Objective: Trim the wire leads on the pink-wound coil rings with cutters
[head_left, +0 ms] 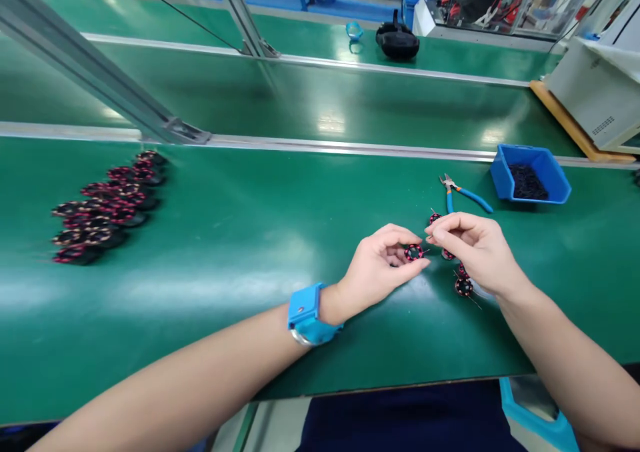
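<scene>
My left hand (383, 262) holds a small black ring-shaped coil (413, 252) with pink-red windings between thumb and fingers. A thin wire sticks out of its right side. Close by, the thumb and fingertips of my right hand (473, 245) are pinched together; whatever is between them is too small to make out. Below and behind the right hand lie several similar coils (464, 287), partly covered by it. Cutting pliers (450, 184) with blue handles rest just beyond the right hand, jaws pointing away. A blue wrist strap (306, 312) circles my left wrist.
Several rows of coils on black parts (100, 215) lie at the left. A blue bin (555, 179) holding small dark pieces stands at the right. A metal rail (325, 147) runs behind, joined by a slanted post (100, 72). A grey machine (595, 99) stands far right.
</scene>
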Demonstrator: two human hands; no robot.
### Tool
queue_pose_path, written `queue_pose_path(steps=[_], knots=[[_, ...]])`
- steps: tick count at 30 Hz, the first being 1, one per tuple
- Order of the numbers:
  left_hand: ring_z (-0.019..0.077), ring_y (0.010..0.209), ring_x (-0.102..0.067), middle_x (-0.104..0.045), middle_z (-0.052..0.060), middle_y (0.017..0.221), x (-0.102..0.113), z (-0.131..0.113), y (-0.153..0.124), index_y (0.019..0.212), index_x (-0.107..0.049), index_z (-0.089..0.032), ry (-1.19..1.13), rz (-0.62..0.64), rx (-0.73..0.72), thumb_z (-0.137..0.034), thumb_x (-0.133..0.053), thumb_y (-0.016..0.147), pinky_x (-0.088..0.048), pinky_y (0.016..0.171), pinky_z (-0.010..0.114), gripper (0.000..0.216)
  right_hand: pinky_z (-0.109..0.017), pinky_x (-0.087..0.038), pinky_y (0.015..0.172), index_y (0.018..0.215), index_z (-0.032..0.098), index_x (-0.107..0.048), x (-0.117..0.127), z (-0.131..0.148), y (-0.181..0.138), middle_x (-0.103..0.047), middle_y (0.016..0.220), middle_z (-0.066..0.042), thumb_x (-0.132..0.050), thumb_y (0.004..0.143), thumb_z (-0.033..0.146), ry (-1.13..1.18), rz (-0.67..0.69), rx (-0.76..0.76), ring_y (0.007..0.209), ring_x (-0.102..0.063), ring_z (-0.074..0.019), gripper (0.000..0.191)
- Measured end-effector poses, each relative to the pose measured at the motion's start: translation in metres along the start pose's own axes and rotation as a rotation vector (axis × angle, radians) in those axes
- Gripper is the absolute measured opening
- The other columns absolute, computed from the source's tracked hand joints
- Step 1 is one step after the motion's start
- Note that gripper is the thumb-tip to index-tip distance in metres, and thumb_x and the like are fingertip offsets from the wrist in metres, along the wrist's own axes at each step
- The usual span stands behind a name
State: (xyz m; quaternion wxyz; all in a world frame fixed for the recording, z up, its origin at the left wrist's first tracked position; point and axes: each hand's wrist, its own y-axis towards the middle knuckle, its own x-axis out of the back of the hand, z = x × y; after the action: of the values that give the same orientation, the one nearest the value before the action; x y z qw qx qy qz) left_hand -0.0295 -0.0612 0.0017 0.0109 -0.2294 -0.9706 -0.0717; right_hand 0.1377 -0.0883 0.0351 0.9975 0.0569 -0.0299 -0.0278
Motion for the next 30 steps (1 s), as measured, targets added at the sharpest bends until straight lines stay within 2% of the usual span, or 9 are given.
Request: queue_pose_path(steps=[3,9,18,30], knots=[[0.0114,0.073,-0.062,-0.062,0.007,0.096,-0.003,0.000,0.004,0.094,-0.066,-0.012,-0.034,0.026,0.039,-0.021,-0.073,0.069,-0.055,0.059,0.021,0.027,-0.028,-0.056,0.065,0.072,0.020,-0.069,0.005,-0.006,0.001,-0.071,0.071,-0.001,-0.074,0.075,0.038,0.004,0.026,-0.090,0.067,-0.067,-0.0140,0.019],[0.0082,0.060,-0.059,-0.060,0.000,0.072,-0.002,0.001,0.006,0.088,-0.061,-0.011,-0.060,-0.011,0.118,-0.021,-0.078,0.066,-0.052,0.056,0.019,0.030,-0.026,-0.055,0.059,0.075,0.019,-0.068,0.013,-0.005,0.001,-0.072,0.074,-0.003,-0.073,0.077,0.040,-0.040,-0.019,-0.144,0.066,-0.068,-0.0139,0.022],[0.0093,0.064,-0.061,-0.060,0.000,0.075,-0.002,0.001,0.007,0.086,-0.059,-0.013,-0.082,-0.026,0.083,-0.020,-0.078,0.066,-0.055,0.059,0.020,0.029,-0.025,-0.056,0.059,0.078,0.019,-0.067,0.010,-0.009,0.001,-0.072,0.076,-0.003,-0.073,0.077,0.039,-0.026,-0.064,-0.153,0.069,-0.069,-0.0146,0.021],[0.0099,0.067,-0.062,-0.062,0.001,0.079,-0.002,0.003,0.006,0.087,-0.059,-0.013,-0.079,-0.010,0.073,-0.021,-0.077,0.068,-0.055,0.060,0.020,0.027,-0.029,-0.058,0.063,0.077,0.019,-0.067,0.007,-0.007,-0.001,-0.072,0.075,-0.003,-0.072,0.077,0.041,-0.017,-0.019,-0.140,0.067,-0.069,-0.0149,0.022]])
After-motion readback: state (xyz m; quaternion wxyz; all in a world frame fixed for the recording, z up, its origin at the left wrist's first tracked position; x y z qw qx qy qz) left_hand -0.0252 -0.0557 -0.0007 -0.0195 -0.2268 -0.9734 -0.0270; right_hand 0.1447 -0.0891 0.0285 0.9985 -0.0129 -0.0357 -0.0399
